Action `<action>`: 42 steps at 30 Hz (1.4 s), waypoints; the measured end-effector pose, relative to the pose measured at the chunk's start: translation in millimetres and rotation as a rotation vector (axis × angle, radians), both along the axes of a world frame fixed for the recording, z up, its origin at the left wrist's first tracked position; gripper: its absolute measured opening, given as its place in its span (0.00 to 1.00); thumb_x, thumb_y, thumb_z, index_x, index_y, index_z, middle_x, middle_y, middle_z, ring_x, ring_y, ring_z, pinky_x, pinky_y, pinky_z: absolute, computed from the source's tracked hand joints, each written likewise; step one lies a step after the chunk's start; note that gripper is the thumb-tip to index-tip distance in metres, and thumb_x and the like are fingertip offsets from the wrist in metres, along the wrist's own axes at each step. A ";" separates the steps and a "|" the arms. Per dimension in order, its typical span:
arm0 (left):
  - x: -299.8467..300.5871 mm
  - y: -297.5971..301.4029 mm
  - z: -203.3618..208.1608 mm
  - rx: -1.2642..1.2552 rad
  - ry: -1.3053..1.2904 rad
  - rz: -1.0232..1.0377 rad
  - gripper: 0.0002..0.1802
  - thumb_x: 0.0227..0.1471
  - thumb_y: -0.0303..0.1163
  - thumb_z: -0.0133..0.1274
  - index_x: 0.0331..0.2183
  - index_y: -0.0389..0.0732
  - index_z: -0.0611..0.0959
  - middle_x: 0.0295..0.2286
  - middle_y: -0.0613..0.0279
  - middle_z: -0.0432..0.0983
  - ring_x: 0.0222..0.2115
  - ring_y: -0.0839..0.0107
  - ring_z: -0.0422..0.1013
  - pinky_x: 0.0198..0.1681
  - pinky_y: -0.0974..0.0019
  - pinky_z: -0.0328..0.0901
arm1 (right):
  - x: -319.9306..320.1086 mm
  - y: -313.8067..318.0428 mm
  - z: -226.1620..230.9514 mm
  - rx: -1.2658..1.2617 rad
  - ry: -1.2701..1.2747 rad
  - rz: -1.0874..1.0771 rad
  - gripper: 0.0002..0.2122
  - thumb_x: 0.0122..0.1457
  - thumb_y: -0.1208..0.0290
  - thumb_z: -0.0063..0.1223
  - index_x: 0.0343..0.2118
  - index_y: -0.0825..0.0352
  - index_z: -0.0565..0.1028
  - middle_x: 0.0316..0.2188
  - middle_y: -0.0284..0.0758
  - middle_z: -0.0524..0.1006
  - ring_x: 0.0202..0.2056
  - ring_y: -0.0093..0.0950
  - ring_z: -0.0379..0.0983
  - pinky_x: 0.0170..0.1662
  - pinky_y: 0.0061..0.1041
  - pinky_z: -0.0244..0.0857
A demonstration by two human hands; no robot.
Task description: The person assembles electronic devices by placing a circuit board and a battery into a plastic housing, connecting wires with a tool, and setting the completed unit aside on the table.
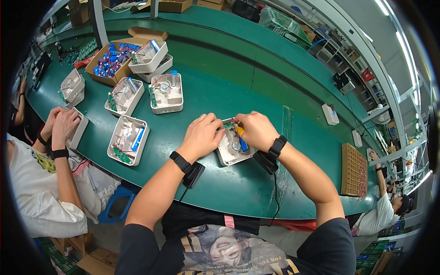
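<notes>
In front of me a white plastic housing (226,159) sits on the green tabletop. Inside it are a blue cylindrical cell (243,145), thin wires and a green circuit board (228,124), partly covered by my fingers. My left hand (201,134) is closed at the housing's far left corner, fingertips pinched near the wires; what is between them is too small to make out. Over the far right side, my right hand (258,130) grips a yellow-handled tool (240,131) pointing into the housing. The tool's tip is hidden.
Several similar open housings (128,140) stand to the left, some stacked. Behind them is a cardboard box (101,75) of blue cells. A co-worker's hands (64,123) work on a housing at far left. A partitioned tray (350,170) lies at right, near another person.
</notes>
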State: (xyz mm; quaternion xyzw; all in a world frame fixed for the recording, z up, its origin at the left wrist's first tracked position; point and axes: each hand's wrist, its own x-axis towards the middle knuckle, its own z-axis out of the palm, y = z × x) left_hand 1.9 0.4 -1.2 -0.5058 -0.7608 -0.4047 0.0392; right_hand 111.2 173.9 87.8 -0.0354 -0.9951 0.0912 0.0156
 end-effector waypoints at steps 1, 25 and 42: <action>-0.2 0.3 -0.1 0.001 0.000 -0.002 0.08 0.56 0.35 0.59 0.33 0.41 0.83 0.33 0.57 0.74 0.40 0.54 0.74 0.46 0.51 0.71 | 1.0 1.6 -2.6 -0.038 -0.003 -0.013 0.13 0.53 0.80 0.56 0.42 0.69 0.83 0.34 0.45 0.84 0.39 0.46 0.80 0.44 0.42 0.74; 2.0 -3.0 1.4 0.013 -0.005 -0.003 0.07 0.56 0.33 0.60 0.32 0.40 0.82 0.34 0.58 0.74 0.38 0.54 0.73 0.43 0.52 0.70 | 53.0 0.5 -18.0 0.254 0.084 0.244 0.35 0.53 0.81 0.57 0.67 0.73 0.64 0.57 0.46 0.76 0.64 0.43 0.67 0.57 0.42 0.64; -4.4 -0.5 19.6 0.229 0.164 0.224 0.17 0.54 0.37 0.61 0.45 0.42 0.83 0.43 0.54 0.77 0.47 0.52 0.72 0.52 0.50 0.67 | 107.0 -2.1 -33.4 -0.064 0.174 0.181 0.14 0.51 0.70 0.71 0.41 0.63 0.81 0.45 0.36 0.79 0.50 0.41 0.75 0.52 0.38 0.71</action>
